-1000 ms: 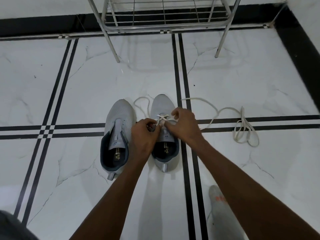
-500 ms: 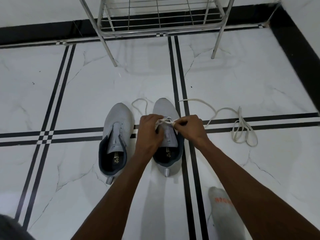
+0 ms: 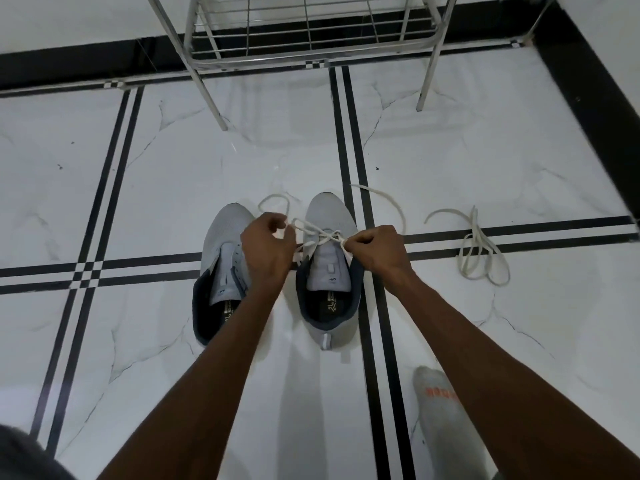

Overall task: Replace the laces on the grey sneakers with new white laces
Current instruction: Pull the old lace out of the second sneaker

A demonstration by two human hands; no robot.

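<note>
Two grey sneakers stand side by side on the tiled floor, toes pointing away. The left sneaker has no lace in it. A white lace crosses the lower eyelets of the right sneaker. My left hand pinches one strand of that lace between the shoes. My right hand pinches the other strand at the shoe's right side. The two strands are drawn apart and cross over the tongue. Loose lace ends trail past the toes.
A second white lace lies in loose coils on the floor to the right. A metal wire rack stands at the back, its legs on the tiles. My socked foot rests at the lower right. A black skirting runs along the walls.
My hands have moved apart, left hand going left and right hand going right, which pulls the lace strands taut across the right sneaker. The camera has tilted slightly.
</note>
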